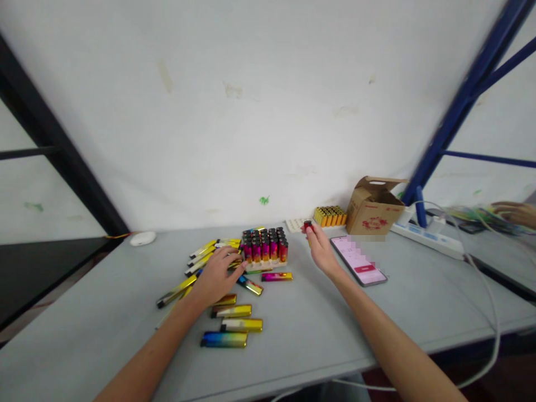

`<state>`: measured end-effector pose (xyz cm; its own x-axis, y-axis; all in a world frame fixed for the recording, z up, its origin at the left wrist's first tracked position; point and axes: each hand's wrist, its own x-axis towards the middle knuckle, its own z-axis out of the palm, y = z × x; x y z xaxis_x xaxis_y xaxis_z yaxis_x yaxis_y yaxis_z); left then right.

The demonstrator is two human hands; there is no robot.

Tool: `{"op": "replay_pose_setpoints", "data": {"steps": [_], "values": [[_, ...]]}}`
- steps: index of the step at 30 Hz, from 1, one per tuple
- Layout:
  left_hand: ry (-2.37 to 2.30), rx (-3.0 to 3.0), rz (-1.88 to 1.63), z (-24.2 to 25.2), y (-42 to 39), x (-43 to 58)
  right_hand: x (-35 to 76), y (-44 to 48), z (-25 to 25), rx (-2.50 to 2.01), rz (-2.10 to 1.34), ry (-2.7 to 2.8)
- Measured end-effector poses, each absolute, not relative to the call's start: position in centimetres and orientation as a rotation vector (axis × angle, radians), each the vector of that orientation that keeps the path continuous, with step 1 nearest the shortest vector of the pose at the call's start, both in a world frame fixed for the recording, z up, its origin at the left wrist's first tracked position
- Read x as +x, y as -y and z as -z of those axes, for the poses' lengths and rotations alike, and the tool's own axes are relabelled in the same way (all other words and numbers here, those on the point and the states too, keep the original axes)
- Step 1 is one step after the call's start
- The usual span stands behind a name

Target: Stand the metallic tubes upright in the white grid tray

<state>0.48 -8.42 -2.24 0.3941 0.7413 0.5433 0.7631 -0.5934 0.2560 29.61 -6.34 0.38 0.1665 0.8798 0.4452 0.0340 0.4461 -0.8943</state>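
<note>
My right hand [320, 248] is closed around a lighter [309, 225], whose dark red top shows above the fingers. It is just in front of a white holder with rows of holes [296, 225]. My left hand [221, 272] reaches over loose lighters lying on the table, thumb and fingers apart; its fingertips come close to a filled holder. Pink and orange lighters [265, 249] with black tops stand upright in rows there. A pink and yellow lighter [277, 276] lies in front of them. Nearer me lie yellow lighters [242, 325] and a blue-yellow lighter [224, 339].
At the wall stand a block of yellow-orange cylinders [330, 216] and an open cardboard box [374, 209]. A phone [359, 261] lies beside my right forearm. Farther right are a white power strip [427, 237], cables and another person's hand [515, 212]. A white case [143, 239] is at left.
</note>
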Motion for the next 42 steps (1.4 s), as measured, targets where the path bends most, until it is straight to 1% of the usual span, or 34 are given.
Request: {"op": "replay_pose_setpoints", "data": {"steps": [2, 10, 16, 19, 29, 36, 42], "values": [[1.396, -2.575, 0.953, 2.3, 8.4, 0.5, 29.6, 6.7, -0.8, -0.917, -0.558, 1.364], [1.451, -2.481, 0.909, 2.6, 8.4, 0.2, 28.2, 8.8, -1.7, -0.776, -0.593, 1.596], [1.451, -2.479, 0.938, 3.0, 8.1, -0.1, 27.7, 9.0, -0.9, -0.74, -0.335, 1.892], [1.456, -2.489, 0.915, 3.1, 8.0, -0.3, 27.8, 8.6, -0.4, -0.782, -0.272, 1.953], [1.539, -2.461, 0.78, 1.9, 8.0, -1.2, 27.8, 8.2, 0.3, -0.813, -0.18, 1.97], [1.396, -2.535, 0.799, 2.3, 7.2, -2.5, 26.8, 8.2, 0.7, -0.854, -0.171, 1.936], [1.419, -2.54, 0.758, 2.6, 7.0, -3.0, 26.5, 8.0, 0.6, -0.912, -0.162, 1.867]]}}
